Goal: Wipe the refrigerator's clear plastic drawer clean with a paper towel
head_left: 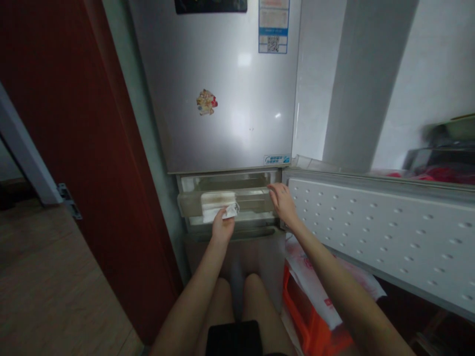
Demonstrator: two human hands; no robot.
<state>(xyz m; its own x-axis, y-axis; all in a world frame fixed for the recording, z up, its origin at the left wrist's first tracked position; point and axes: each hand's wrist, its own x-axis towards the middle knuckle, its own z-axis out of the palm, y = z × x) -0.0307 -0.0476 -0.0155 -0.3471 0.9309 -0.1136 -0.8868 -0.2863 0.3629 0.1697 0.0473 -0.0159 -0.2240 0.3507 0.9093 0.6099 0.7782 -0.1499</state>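
- Your left hand (223,227) pinches the near right corner of a folded white cloth (215,201), thumb and fingers closed on it.
- The cloth lies against the front of the pulled-out freezer drawer (254,203), left of its middle; loose strings show at its right edge.
- Drawer's long axis: left to right, on the far side of both your hands. Your left hand is the nearer one to the cloth.
- Your right hand (284,202) is at the drawer's far right corner, fingers bent by the rim; you cannot tell from here whether they grip it.
- Hands apart, with the right part of the drawer front between them.
- Freezer door (371,227) swung out to the right, beyond your right forearm; below it, a plastic bag (315,277) on an orange stool (309,329).
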